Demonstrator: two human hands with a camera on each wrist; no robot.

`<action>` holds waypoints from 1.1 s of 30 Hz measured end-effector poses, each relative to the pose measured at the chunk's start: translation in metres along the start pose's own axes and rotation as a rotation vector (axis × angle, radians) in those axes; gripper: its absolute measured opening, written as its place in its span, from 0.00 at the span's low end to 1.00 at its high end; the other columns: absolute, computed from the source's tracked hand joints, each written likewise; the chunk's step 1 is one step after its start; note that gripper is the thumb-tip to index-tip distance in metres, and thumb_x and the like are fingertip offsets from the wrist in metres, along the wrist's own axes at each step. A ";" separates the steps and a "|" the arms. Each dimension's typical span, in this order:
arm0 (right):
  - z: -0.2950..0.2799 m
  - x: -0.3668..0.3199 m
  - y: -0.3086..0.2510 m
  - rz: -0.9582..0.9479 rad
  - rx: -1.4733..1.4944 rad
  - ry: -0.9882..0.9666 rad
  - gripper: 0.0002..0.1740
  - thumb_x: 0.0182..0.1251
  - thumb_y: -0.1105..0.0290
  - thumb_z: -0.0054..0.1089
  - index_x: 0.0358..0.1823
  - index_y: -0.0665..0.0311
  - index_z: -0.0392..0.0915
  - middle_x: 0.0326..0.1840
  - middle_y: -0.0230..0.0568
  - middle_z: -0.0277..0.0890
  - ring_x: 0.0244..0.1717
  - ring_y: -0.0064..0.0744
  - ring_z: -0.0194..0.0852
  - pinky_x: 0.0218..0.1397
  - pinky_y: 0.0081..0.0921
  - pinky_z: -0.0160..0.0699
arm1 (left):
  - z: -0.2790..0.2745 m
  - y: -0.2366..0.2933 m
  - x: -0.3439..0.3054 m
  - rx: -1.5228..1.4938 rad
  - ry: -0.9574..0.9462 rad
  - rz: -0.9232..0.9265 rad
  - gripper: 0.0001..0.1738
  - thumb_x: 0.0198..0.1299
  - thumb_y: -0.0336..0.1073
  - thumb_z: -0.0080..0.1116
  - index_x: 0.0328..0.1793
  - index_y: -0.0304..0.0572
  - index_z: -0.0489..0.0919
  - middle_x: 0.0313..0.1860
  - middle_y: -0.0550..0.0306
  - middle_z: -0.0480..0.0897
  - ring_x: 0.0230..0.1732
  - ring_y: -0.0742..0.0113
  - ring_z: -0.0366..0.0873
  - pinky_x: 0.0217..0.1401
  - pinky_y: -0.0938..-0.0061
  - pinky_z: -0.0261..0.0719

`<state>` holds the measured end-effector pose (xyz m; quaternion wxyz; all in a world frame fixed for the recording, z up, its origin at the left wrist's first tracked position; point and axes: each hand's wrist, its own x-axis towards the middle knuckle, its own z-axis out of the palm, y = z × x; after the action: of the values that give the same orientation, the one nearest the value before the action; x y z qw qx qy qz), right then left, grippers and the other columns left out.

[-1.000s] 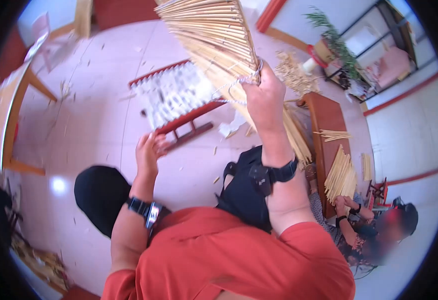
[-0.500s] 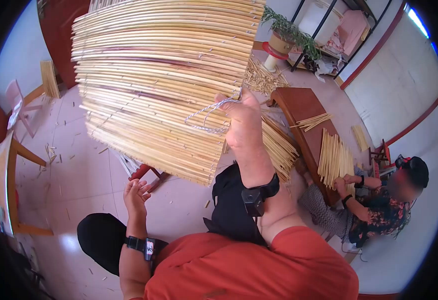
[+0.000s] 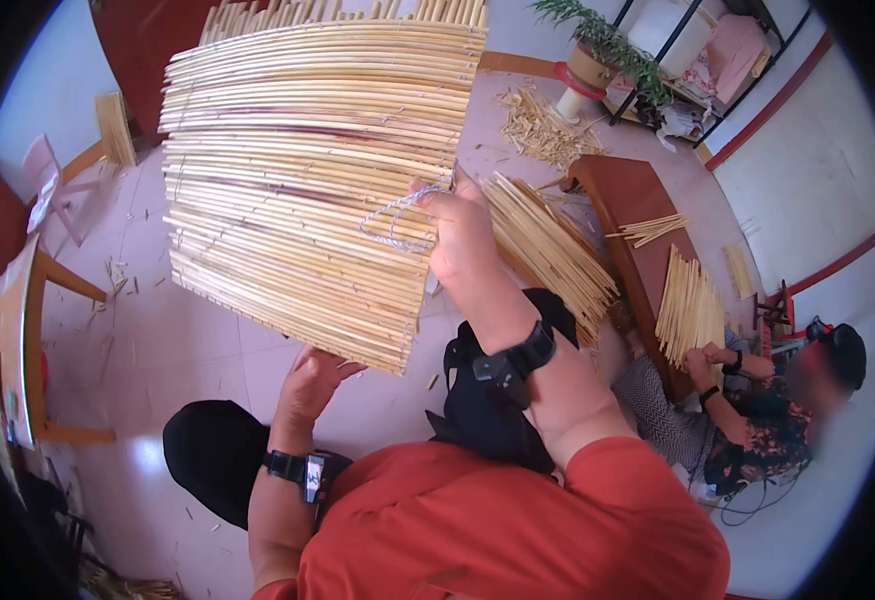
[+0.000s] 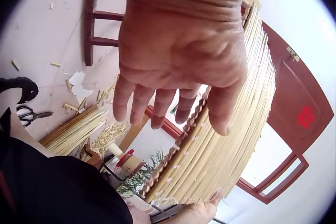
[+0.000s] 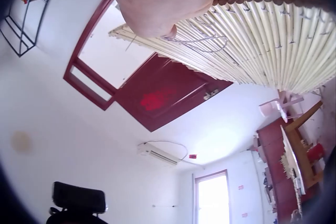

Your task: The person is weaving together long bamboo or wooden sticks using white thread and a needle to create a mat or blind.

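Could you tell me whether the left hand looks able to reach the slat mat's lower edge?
Probably yes: the left hand lies open just below the mat, with nothing between them, while the right hand grips the mat's side and holds it up.

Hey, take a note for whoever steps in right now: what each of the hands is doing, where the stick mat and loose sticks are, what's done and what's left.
Right hand: grips the stick mat at its edge, beside a grey cord loop, and holds it up off the floor.
Left hand: open, under the mat's lower corner; contact unclear.
Loose sticks lie beside the wooden bench, with more on top of it.
Done: the slats are bound into one panel.
Left, probably: secure the cord loop, then set the mat down.
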<state>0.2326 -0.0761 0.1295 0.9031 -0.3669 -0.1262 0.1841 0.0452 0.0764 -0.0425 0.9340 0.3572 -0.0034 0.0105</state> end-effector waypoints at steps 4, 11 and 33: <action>-0.019 0.006 0.057 0.053 -0.003 0.135 0.19 0.60 0.86 0.46 0.54 0.73 0.68 0.48 0.47 0.74 0.50 0.39 0.76 0.57 0.36 0.79 | -0.008 -0.005 -0.006 -0.015 0.061 -0.040 0.39 0.58 0.48 0.63 0.71 0.37 0.63 0.68 0.48 0.71 0.66 0.53 0.71 0.61 0.54 0.75; -0.068 -0.026 0.168 0.264 0.046 0.308 0.22 0.60 0.87 0.46 0.58 0.71 0.65 0.53 0.49 0.72 0.53 0.41 0.73 0.57 0.38 0.76 | -0.088 -0.002 -0.035 -0.035 0.795 0.018 0.21 0.67 0.23 0.42 0.67 0.29 0.64 0.58 0.45 0.76 0.54 0.53 0.79 0.58 0.60 0.79; -0.159 -0.043 0.132 0.354 -1.937 -0.463 0.15 0.64 0.60 0.54 0.46 0.58 0.81 0.40 0.51 0.82 0.43 0.49 0.82 0.47 0.42 0.79 | -0.046 0.025 0.002 1.867 0.637 0.448 0.35 0.52 0.30 0.67 0.68 0.43 0.68 0.74 0.43 0.59 0.76 0.45 0.53 0.75 0.56 0.57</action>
<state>0.2196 -0.1053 -0.0788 0.1296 -0.9107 -0.3371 0.2005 0.0471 0.1258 -0.0605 0.2150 0.9168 0.1885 0.2788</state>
